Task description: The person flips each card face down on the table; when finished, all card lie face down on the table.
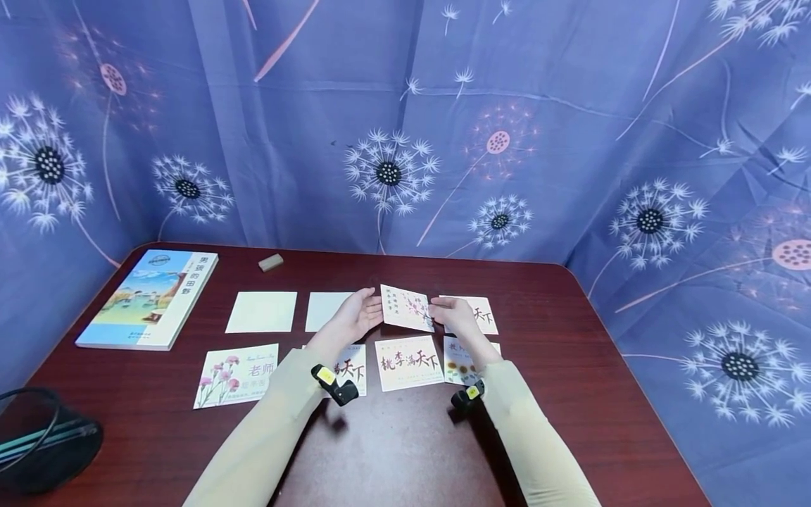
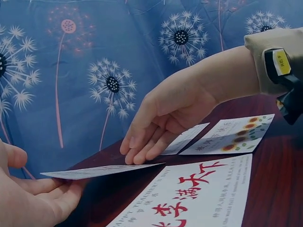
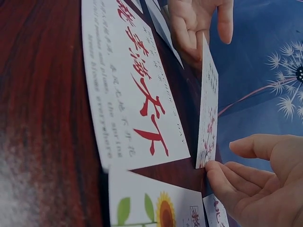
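Observation:
A greeting card with pink blossoms and dark writing is tilted, its left edge raised above the dark red table. My left hand supports that edge: in the left wrist view the card rests on straight fingers, thumb apart. At the opposite edge, the fingertips of my right hand touch the card, and its thumb stands away from it. Directly in front lies a card with red characters. My right forearm partly covers a sunflower card and another red-lettered card.
Two blank cards lie in the back row at left, one partly behind my left hand. A carnation card and a half-covered red-lettered card lie nearer. A book, an eraser and a black pen holder are farther out.

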Tool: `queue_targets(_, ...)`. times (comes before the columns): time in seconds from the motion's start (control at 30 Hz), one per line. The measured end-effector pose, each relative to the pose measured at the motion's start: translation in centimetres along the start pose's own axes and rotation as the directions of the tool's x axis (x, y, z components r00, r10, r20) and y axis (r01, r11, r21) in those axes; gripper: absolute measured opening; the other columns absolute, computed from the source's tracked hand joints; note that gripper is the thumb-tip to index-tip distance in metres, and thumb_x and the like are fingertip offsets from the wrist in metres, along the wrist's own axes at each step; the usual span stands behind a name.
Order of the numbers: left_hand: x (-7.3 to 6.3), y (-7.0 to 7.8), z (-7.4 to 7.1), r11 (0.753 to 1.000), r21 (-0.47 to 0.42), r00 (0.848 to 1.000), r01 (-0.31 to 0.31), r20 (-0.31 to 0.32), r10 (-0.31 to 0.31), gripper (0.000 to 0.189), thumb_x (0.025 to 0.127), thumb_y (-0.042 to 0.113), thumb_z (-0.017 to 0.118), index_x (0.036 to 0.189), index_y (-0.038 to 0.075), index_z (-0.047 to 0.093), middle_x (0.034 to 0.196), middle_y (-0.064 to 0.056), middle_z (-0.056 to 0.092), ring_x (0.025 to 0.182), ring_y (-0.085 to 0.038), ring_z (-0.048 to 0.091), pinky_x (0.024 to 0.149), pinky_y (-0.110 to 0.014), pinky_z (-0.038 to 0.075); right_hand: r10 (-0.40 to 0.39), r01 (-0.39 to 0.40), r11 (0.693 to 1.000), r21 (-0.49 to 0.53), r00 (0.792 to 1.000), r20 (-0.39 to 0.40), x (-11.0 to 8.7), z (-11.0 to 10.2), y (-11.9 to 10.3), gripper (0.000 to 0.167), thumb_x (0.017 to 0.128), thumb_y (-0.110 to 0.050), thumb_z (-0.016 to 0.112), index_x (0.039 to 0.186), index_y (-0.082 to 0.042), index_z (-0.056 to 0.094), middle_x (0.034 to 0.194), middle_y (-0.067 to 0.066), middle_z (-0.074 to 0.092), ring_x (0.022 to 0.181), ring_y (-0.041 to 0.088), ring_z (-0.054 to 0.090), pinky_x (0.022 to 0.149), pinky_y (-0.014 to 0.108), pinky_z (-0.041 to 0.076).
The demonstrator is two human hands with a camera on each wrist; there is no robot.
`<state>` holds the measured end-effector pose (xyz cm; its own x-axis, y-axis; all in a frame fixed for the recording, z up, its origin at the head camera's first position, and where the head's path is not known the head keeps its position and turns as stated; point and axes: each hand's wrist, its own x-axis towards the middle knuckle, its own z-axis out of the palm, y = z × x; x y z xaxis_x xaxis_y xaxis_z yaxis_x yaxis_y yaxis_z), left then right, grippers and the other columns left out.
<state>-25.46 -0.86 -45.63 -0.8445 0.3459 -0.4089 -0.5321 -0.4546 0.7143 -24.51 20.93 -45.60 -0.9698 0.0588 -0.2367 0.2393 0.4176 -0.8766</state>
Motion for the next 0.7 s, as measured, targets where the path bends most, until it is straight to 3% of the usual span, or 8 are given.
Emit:
queue_targets(0.2, 0.1, -0.4, 0.0, 1.000, 0.017, 1.000, 0.004, -0.007, -0.004, 0.062, 0.105, 0.023, 0.029, 0.149, -0.016, 0.010, 0.158, -0.034, 0.009, 0.149, -0.041, 0.012, 0.124, -0.044, 0.014, -0.003, 0.003, 1.000, -0.003, 1.000, -0.016, 0.0, 0.0, -0.4, 0.041, 0.096, -0.018, 0.060, 0.132, 0.001, 0.058, 0.131, 0.021, 0.061, 0.120, 0.032, 0.059, 0.104, 0.041, 0.047)
queue_targets(0.33, 0.2, -0.4, -0.1, 1.000, 0.000, 1.000, -0.001, -0.008, 0.001, 0.061, 0.105, 0.022, 0.029, 0.150, -0.015, 0.010, 0.158, -0.034, 0.009, 0.149, -0.041, 0.012, 0.124, -0.044, 0.014, -0.067, 0.067, 0.998, 0.015, 0.997, -0.034, -0.4, 0.3, -2.4, 0.039, 0.094, -0.014, 0.060, 0.129, 0.003, 0.060, 0.126, 0.021, 0.065, 0.117, 0.033, 0.062, 0.103, 0.042, 0.049)
queue_targets(0.5, 0.2, -0.3, -0.1, 1.000, -0.018, 1.000, -0.002, -0.003, 0.002, 0.061, 0.105, 0.023, 0.028, 0.150, -0.015, 0.011, 0.158, -0.033, 0.009, 0.150, -0.040, 0.012, 0.124, -0.043, 0.014, -0.152, 0.153, 0.988, -0.012, 0.987, 0.055, -0.8, 1.9, -5.4, 0.040, 0.091, -0.013, 0.063, 0.127, 0.003, 0.062, 0.124, 0.020, 0.066, 0.112, 0.031, 0.064, 0.101, 0.040, 0.050)
queue_targets(0.7, -0.2, -0.2, 0.2, 0.999, -0.038, 1.000, -0.011, 0.015, 0.012, 0.061, 0.105, 0.025, 0.027, 0.150, -0.014, 0.013, 0.158, -0.033, 0.013, 0.149, -0.038, 0.015, 0.124, -0.042, 0.016, -0.135, 0.139, 0.989, -0.047, 0.987, 0.083, -1.2, 3.4, -6.4, 0.038, 0.092, -0.015, 0.063, 0.126, 0.001, 0.064, 0.121, 0.018, 0.068, 0.111, 0.028, 0.065, 0.096, 0.038, 0.053)
